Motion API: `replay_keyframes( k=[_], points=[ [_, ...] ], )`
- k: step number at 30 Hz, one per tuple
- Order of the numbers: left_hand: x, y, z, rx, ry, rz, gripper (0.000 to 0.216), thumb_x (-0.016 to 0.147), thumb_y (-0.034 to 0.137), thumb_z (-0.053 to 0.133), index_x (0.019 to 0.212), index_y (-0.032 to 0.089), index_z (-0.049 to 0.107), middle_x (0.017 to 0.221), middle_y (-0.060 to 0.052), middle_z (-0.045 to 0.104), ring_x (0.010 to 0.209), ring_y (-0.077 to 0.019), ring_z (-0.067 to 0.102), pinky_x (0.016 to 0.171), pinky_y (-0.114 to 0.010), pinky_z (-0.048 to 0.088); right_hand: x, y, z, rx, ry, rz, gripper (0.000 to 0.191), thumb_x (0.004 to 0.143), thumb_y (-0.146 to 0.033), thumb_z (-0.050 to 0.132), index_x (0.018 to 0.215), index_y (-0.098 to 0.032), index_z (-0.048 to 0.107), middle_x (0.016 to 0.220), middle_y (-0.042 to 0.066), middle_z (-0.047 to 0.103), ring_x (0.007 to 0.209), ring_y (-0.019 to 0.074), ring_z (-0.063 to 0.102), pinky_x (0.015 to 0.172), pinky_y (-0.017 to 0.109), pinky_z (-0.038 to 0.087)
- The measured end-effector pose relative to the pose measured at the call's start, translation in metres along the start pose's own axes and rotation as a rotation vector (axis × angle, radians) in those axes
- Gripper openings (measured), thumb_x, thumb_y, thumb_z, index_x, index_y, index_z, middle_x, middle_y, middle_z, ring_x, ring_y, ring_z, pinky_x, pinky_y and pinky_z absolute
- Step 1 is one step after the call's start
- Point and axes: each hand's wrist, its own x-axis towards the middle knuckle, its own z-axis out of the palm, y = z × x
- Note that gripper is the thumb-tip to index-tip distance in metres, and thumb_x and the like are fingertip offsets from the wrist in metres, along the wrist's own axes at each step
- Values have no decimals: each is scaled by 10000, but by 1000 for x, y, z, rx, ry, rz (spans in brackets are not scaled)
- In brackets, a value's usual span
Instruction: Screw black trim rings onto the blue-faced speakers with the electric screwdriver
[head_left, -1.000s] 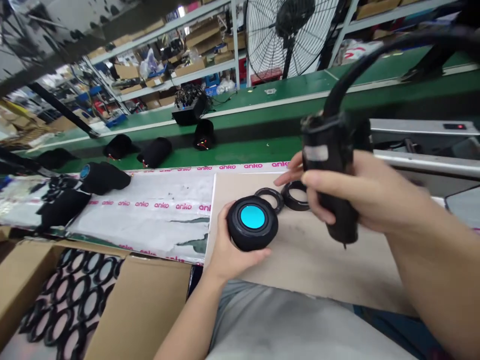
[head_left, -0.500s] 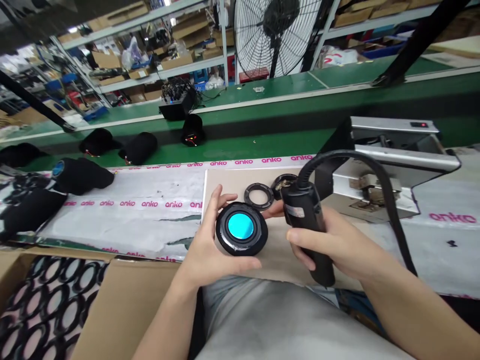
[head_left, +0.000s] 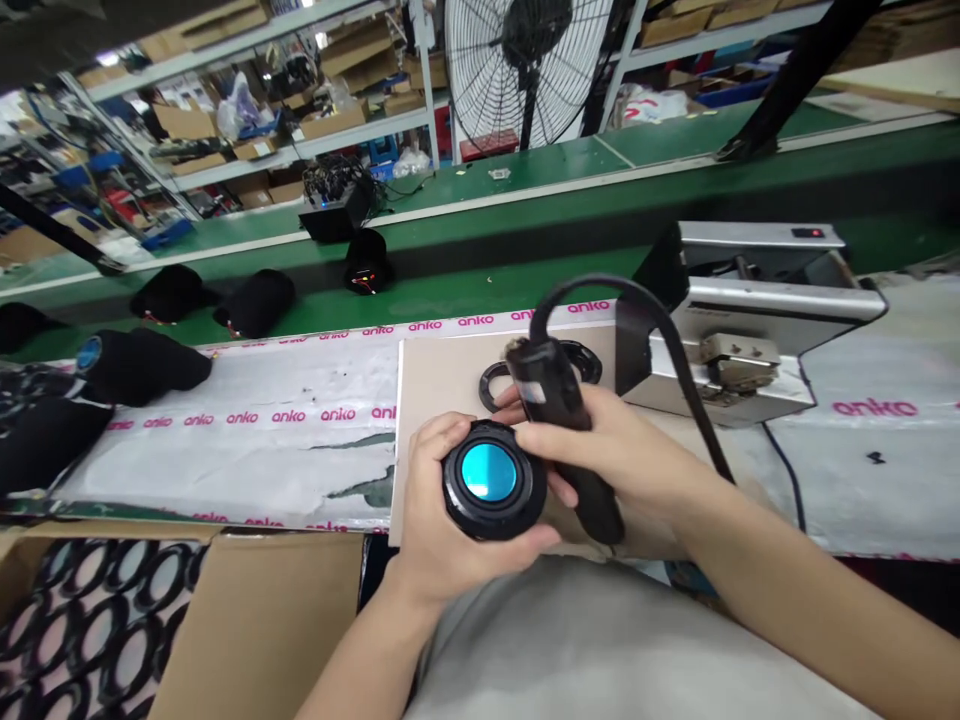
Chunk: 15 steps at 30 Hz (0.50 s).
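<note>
My left hand (head_left: pixel 439 520) is wrapped round a round black speaker (head_left: pixel 491 480) with a bright blue disc in its middle, holding it above the near edge of a tan board (head_left: pixel 435 375). My right hand (head_left: pixel 622 455) grips a black corded hand tool (head_left: pixel 566 430), its body slanting down beside the speaker; the fingertips of this hand touch the speaker's right rim. The tool's black cable (head_left: pixel 660 330) arcs up and to the right. Two black rings (head_left: pixel 495 380) lie on the board just behind the hands.
A grey metal machine (head_left: pixel 750 320) stands at the right. Several black fabric-covered speakers (head_left: pixel 259 300) lie on the green conveyor (head_left: pixel 465 300) and on the white sheet at left. An open carton of black rings (head_left: pixel 75 620) sits at the lower left. A large fan (head_left: pixel 525 60) stands behind.
My right hand has brought the corded tool down and left until it lies against the speaker. My left hand has drawn the speaker slightly nearer to me.
</note>
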Motion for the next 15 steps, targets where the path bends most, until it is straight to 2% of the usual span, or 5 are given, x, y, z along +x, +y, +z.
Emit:
replay_keyframes(
  k=[2,5,9,11,15],
  points=[
    [-2,1,0,24,10,16,989,720,662,994,1505,277,531,1373,-132,655,1307,-357,712,1082,-528,628,9,-9,0,-27,26,-33,696,740,-643,901,1159,-188,584,813,-26,627,497,80,545,471,218,431],
    [-5,3,1,57,33,22,969,743,663,974,1514,266,540,1383,-138,651,1287,-351,711,1075,-526,621,18,-24,4,-112,34,-45,483,718,-440,919,964,-170,602,748,-33,585,503,84,537,438,215,422],
    [-7,3,0,57,26,22,959,755,636,981,1522,257,549,1383,-134,663,1304,-347,711,1094,-515,609,23,-37,6,-170,16,-46,399,693,-235,893,1009,-177,657,812,-33,634,542,63,549,438,180,400],
    [-7,3,-1,19,4,-9,959,759,603,993,1533,274,533,1423,-137,663,1343,-355,711,1121,-531,603,24,-36,3,-131,-44,-36,397,709,-266,902,1000,-176,647,775,-38,621,550,76,560,443,187,414],
    [-4,7,-4,-110,-55,-176,942,742,584,1014,1506,324,526,1573,-153,619,1463,-396,659,1203,-607,561,18,-20,-6,-2,-93,-15,516,738,-496,924,972,-159,610,703,-29,611,507,89,544,479,216,433]
  ],
)
